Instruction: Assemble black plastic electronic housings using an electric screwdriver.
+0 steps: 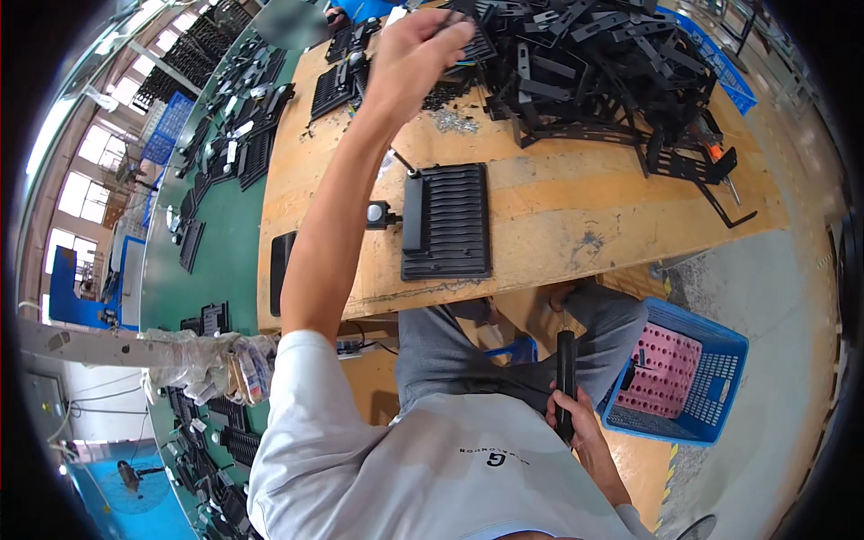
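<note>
Left hand stretched to bench far edge, fingers pinched on small dark part beside bracket pile. Right hand closed on black driver, held at lap. Finned housing lies near front edge. Part best lifted clear of pile, driver kept upright.

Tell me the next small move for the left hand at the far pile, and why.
Probably close the left hand on one loose piece and draw it back toward the ribbed black housing. The hand is stretched out at the edge of the black bracket pile, while the right hand holds a black tool at the lap.
</note>
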Demonstrator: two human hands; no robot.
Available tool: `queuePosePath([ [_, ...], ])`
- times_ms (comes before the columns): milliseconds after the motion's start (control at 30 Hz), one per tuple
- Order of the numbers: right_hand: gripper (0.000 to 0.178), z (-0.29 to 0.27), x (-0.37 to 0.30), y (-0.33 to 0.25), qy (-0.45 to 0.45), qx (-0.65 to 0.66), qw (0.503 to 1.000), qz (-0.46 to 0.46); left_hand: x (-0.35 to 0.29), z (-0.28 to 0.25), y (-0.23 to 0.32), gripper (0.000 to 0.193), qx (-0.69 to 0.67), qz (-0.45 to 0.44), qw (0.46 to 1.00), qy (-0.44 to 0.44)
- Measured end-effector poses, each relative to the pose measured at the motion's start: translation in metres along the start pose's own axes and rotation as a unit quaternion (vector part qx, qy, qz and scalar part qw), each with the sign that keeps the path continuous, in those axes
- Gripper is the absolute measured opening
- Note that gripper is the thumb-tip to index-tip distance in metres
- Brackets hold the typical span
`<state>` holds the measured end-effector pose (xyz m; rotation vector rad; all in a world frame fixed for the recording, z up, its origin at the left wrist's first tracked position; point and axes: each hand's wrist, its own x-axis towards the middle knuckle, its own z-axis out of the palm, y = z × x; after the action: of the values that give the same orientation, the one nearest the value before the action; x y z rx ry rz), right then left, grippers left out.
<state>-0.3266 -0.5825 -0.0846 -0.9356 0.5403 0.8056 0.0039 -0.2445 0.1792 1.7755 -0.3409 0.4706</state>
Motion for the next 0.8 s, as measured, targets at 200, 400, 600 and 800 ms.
queuePosePath([
  [200,0.031,0.001,0.007,0.001,-0.006,-0.016,1.0,0.023,-0.122,-0.027,0.054,0.022,0.27,0.079,0.96,-0.016],
  [400,0.033,0.006,0.007,0.001,-0.008,-0.015,1.0,0.021,-0.199,0.025,0.043,0.017,0.434,0.016,0.898,-0.065],
  [600,0.033,0.007,-0.001,0.003,0.021,-0.022,1.0,0.001,-0.213,0.053,0.007,0.027,0.417,-0.019,0.908,-0.037],
  [800,0.033,0.003,-0.003,0.004,0.024,-0.006,1.0,0.0,-0.227,0.036,0.003,0.046,0.506,0.041,0.848,-0.153],
])
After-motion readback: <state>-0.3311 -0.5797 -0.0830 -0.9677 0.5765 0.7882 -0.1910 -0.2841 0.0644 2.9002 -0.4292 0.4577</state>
